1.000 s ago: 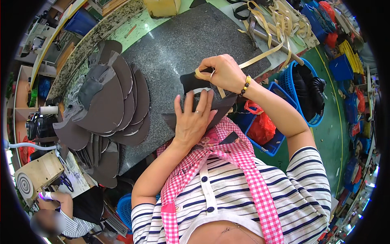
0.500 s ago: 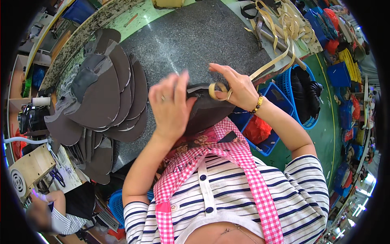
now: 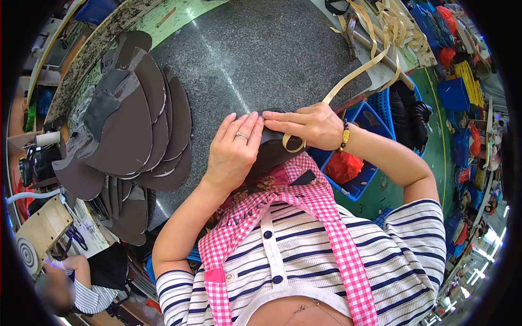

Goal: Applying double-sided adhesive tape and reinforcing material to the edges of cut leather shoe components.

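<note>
A dark brown curved panel [image 3: 271,157], grey along its upper edge, lies partly on the table's near edge and partly against my apron. My left hand [image 3: 234,149] presses its fingertips on that upper edge, a ring on one finger, its thumb hidden. Fingertip to fingertip with it, my right hand [image 3: 311,126] rests on the same edge. A narrow cream tape [image 3: 348,80] passes through the right hand, leaving a small loop beneath the palm. From there it runs up to a tangled heap at the back right. The panel's far edge is mostly hidden under my fingers.
Similar dark brown panels [image 3: 122,130] are stacked on the left of the speckled dark tabletop [image 3: 217,65]. To the right stand a blue crate [image 3: 356,194] with a red bag inside and a blue basket of black pieces [image 3: 405,119]. Another person [image 3: 92,288] sits at lower left.
My hands, apart and raised before, have come together at the panel's upper edge. The tape loop has dropped lower beneath my right palm.
</note>
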Tool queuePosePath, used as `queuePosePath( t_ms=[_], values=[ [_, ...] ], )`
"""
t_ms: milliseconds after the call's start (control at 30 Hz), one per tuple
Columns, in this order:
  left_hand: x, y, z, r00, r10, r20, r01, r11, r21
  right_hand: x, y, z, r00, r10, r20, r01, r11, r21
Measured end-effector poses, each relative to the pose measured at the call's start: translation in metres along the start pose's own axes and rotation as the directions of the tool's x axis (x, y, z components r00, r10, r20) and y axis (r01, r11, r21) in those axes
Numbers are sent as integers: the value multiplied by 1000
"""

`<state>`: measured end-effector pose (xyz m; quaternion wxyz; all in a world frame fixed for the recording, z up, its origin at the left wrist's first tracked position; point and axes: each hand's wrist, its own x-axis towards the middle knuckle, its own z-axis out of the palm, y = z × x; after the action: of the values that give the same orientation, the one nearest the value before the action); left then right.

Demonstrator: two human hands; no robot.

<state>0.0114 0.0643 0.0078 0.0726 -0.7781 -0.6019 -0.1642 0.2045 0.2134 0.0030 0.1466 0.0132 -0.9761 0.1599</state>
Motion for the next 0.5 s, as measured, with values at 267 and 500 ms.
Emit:
queuePosePath(
  t_ms=[267,500],
  values=[
    [-15,6,3,999,-32,-4,31,996,-89,-20,29,-11,997,-18,-71,41,940,339],
    [-23,6,2,956,-229,-185,168,940,-296,27,4,-9,793,604,80,-566,683,461]
  ],
)
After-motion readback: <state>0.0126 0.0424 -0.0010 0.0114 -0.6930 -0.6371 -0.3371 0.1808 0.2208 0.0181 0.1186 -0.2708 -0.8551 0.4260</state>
